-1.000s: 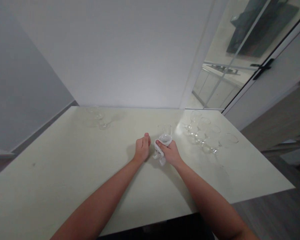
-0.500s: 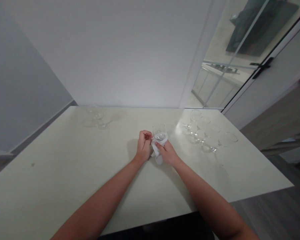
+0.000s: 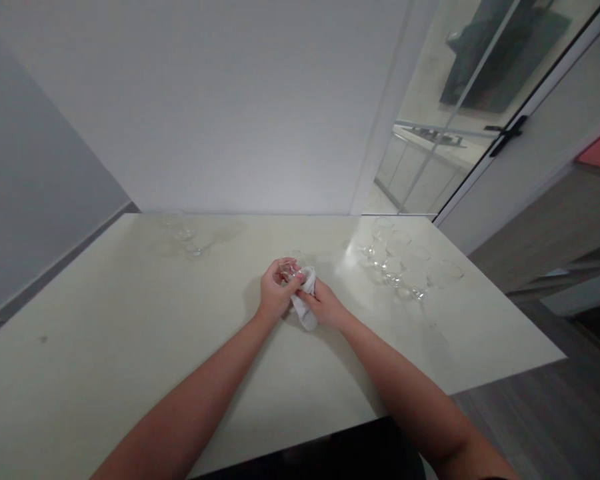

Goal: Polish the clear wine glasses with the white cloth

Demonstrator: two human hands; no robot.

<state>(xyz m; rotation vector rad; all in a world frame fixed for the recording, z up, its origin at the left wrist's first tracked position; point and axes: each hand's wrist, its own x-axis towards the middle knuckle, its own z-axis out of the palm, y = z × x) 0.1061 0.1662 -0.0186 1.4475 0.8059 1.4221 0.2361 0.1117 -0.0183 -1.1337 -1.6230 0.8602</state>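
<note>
Over the middle of the pale table, my left hand (image 3: pixel 276 288) is closed round a clear glass (image 3: pixel 291 265), whose bowl shows between the fingers. My right hand (image 3: pixel 325 305) grips a white cloth (image 3: pixel 306 313) that hangs down from its fingers and touches the glass. Both hands are close together, with fingertips nearly meeting at the cloth. Part of the glass is hidden by the fingers and the cloth.
Several clear stemmed glasses (image 3: pixel 400 263) stand in a slanting row on the right of the table (image 3: pixel 130 347). Another clear glass (image 3: pixel 193 250) is at the back left. A white wall (image 3: pixel 260 133) rises behind the table, beside a glazed door (image 3: pixel 430 147).
My left hand has come up round the glass bowl, and the cloth in my right hand has moved off the bowl to its near right side. The whole view has shifted slightly.
</note>
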